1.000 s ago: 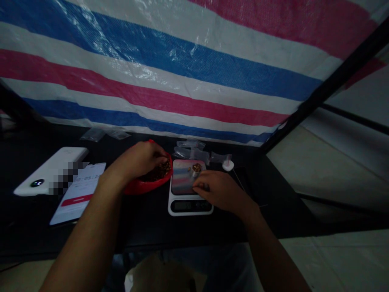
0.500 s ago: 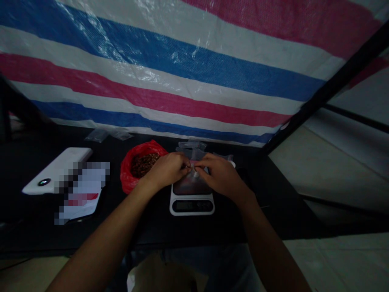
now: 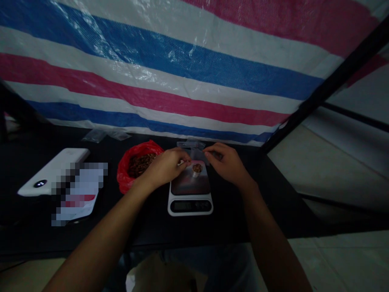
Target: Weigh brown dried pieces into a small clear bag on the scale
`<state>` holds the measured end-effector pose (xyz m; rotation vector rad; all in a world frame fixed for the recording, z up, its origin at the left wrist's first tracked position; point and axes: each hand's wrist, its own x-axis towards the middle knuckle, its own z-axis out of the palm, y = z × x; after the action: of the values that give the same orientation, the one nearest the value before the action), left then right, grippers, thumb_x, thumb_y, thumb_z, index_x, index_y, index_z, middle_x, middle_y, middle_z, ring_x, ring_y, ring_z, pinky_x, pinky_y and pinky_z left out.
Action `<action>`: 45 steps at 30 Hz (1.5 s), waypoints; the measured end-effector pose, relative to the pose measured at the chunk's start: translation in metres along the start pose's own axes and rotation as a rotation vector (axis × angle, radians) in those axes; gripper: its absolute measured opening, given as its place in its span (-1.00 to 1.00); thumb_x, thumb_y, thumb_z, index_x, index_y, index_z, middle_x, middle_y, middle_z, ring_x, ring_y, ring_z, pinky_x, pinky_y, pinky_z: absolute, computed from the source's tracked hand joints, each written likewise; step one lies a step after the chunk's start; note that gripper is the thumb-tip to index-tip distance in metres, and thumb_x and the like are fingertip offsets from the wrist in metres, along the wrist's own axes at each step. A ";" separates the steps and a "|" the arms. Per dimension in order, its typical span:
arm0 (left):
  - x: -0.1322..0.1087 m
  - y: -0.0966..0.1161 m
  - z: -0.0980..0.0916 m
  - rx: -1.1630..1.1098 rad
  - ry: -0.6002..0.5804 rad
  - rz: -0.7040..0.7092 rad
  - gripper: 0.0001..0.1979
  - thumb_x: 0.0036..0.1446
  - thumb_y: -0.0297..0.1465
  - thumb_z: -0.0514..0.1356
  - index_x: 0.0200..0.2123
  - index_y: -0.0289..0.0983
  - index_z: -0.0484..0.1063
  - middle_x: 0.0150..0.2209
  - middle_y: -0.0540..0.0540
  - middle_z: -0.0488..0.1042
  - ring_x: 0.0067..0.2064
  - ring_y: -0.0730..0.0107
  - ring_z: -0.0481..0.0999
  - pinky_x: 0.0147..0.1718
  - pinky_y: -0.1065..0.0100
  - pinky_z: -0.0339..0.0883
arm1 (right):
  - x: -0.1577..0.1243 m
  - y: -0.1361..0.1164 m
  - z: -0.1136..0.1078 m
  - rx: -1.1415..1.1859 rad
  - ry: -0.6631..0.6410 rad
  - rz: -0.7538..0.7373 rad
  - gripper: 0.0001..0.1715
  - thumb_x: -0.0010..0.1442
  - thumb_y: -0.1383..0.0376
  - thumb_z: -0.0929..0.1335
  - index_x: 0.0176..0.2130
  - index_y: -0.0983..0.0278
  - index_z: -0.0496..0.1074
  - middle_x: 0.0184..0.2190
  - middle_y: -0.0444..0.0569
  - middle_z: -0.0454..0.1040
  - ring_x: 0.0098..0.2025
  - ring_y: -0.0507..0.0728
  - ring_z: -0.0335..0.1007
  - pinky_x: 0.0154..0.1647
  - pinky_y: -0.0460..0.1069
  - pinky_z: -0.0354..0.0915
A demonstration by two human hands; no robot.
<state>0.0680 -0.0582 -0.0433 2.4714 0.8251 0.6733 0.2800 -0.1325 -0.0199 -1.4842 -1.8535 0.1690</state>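
A white digital scale [image 3: 190, 200] sits on the dark table [image 3: 146, 227]. On its shiny plate stands a small white cup [image 3: 196, 170] filled with brown bits. My left hand [image 3: 165, 165] hovers at the scale's far left corner, fingertips pinched close to the cup. My right hand [image 3: 226, 162] is beyond the scale's right side, fingers pinched on a small clear plastic bag [image 3: 197, 153]. A red plastic bag [image 3: 135, 166] of the same brown bits lies open just left of my left hand.
A white power bank [image 3: 53, 170] and a phone [image 3: 80, 194] lie at the left. More clear little bags [image 3: 105, 134] rest near the striped tarp [image 3: 182, 69] behind the table. A dark pole [image 3: 328, 85] slants at the right.
My left hand left the red bag and came to the scale. Both hands met over the cup, then parted; my right hand has moved back to the clear bags.
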 end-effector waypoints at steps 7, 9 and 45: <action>0.002 0.011 0.002 -0.291 0.036 0.093 -0.83 0.26 -0.37 0.23 -0.18 -0.23 0.64 -0.21 -0.06 0.62 -0.15 0.31 0.57 -0.12 0.33 0.37 | -0.001 0.025 0.016 0.089 0.011 0.026 -0.80 0.27 0.34 0.34 -0.27 0.27 0.60 -0.32 -0.04 0.54 -0.32 0.08 0.43 -0.30 -0.02 0.27; 0.002 0.012 0.004 -0.321 0.014 0.102 -0.82 0.26 -0.37 0.23 -0.15 -0.20 0.65 -0.20 -0.05 0.63 -0.15 0.32 0.58 -0.11 0.34 0.37 | -0.003 0.028 0.017 0.090 0.018 0.032 -0.79 0.27 0.33 0.34 -0.26 0.27 0.60 -0.32 -0.03 0.55 -0.32 0.08 0.43 -0.31 -0.02 0.26; 0.004 0.000 -0.006 -0.149 0.216 -0.080 -0.71 0.31 -0.37 0.08 -0.08 -0.28 0.59 -0.05 -0.15 0.61 -0.02 0.18 0.58 0.00 0.20 0.43 | 0.001 0.065 0.038 0.020 0.158 0.488 -0.85 0.06 0.34 0.42 -0.27 0.24 0.46 -0.37 -0.09 0.59 -0.31 0.11 0.52 -0.26 -0.01 0.35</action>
<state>0.0676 -0.0545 -0.0373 2.2476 0.9120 0.9484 0.3080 -0.0979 -0.0808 -1.8571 -1.3371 0.2912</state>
